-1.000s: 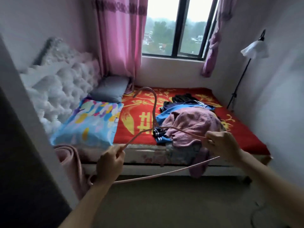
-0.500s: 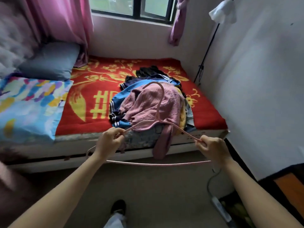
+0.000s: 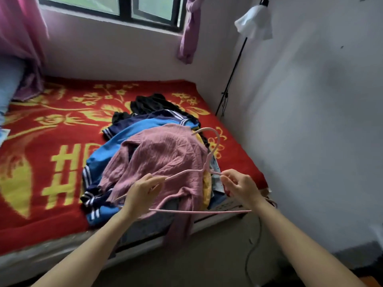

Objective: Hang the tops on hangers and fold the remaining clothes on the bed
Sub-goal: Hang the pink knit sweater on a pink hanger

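Note:
A thin pink wire hanger [image 3: 209, 158] is held flat over the clothes pile, its hook pointing away from me. My left hand [image 3: 141, 191] grips its left shoulder and my right hand [image 3: 241, 186] pinches its right shoulder. Under it lies a pink knitted top [image 3: 161, 156] on top of the heap, one sleeve drooping over the bed's edge. Beneath are a blue jacket with white stripes [image 3: 124, 135], a dark garment [image 3: 151, 103] and something yellow [image 3: 206, 187]. All rest on the bed with a red and gold blanket [image 3: 51, 131].
The white wall [image 3: 310, 121] runs close along the right of the bed. A lamp on a thin black stand [image 3: 253, 23] stands in the corner. A cable [image 3: 251, 251] trails on the floor at right. Pink curtains [image 3: 20, 27] hang at the window.
I have stepped closer to the bed and to the right. The hanger has moved forward over the pile, and my hands have drawn closer together on it.

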Action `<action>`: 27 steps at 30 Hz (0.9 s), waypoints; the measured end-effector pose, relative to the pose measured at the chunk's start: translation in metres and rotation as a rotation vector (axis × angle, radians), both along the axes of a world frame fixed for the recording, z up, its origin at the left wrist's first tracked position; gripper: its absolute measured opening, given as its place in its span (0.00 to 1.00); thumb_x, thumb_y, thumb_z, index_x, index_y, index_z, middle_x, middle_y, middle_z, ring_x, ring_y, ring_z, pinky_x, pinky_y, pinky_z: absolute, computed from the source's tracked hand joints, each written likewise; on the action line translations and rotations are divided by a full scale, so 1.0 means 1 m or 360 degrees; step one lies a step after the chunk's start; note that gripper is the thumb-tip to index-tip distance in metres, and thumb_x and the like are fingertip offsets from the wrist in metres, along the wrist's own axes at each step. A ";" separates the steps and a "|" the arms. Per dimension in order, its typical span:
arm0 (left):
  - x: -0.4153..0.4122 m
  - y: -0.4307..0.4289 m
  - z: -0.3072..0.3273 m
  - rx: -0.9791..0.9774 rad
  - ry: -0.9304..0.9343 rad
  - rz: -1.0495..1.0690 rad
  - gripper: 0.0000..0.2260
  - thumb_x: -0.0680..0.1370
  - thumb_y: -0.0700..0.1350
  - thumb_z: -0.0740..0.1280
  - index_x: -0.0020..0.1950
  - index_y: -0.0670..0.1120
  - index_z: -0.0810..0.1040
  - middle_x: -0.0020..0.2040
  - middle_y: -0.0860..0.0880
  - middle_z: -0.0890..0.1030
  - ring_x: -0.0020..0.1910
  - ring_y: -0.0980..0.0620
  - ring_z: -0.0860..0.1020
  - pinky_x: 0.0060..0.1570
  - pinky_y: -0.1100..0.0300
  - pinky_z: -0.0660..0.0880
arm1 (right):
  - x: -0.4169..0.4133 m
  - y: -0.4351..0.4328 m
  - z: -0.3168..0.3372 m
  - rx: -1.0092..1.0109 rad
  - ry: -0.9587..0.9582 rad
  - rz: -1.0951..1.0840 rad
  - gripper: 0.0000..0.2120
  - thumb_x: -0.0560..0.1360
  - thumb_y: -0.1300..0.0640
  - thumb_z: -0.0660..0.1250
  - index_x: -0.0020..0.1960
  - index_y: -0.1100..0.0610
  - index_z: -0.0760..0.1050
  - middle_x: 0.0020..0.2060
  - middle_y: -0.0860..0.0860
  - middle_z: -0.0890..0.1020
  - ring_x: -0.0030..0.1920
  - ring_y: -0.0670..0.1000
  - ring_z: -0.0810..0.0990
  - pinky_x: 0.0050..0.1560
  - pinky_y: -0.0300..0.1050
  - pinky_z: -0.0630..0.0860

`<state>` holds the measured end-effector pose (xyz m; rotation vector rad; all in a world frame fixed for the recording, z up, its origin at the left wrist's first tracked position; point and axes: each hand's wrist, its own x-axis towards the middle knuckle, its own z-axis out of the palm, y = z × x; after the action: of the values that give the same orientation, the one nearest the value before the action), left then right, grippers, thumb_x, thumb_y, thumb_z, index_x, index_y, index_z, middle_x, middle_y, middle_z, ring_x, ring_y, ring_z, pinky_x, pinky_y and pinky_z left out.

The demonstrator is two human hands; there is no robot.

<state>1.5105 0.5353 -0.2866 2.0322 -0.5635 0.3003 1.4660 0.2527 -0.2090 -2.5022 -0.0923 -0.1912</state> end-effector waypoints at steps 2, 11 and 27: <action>0.030 -0.025 -0.008 0.0047 0.0016 -0.0200 0.13 0.76 0.58 0.61 0.57 0.54 0.74 0.42 0.56 0.72 0.33 0.64 0.71 0.35 0.72 0.69 | 0.024 -0.007 0.005 0.0418 0.0248 0.0028 0.32 0.61 0.21 0.57 0.46 0.47 0.76 0.26 0.43 0.78 0.27 0.42 0.75 0.31 0.38 0.72; 0.133 -0.148 -0.054 0.0267 0.0000 -0.0362 0.08 0.73 0.48 0.66 0.49 0.52 0.82 0.37 0.57 0.75 0.35 0.60 0.73 0.34 0.62 0.72 | 0.115 -0.100 -0.019 0.0465 0.0802 0.0170 0.06 0.78 0.62 0.62 0.46 0.58 0.77 0.22 0.46 0.73 0.21 0.41 0.69 0.24 0.33 0.65; 0.215 -0.185 -0.087 0.0391 0.0899 0.0684 0.22 0.68 0.50 0.61 0.55 0.39 0.81 0.50 0.42 0.77 0.51 0.40 0.76 0.56 0.51 0.70 | 0.310 -0.243 -0.123 0.0969 0.1336 -0.0598 0.10 0.78 0.61 0.61 0.39 0.62 0.69 0.21 0.53 0.76 0.16 0.45 0.69 0.18 0.32 0.59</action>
<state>1.7253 0.3500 -0.3731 2.3328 0.2000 -0.1060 1.7761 0.0099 -0.3315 -1.7892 0.6747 0.5961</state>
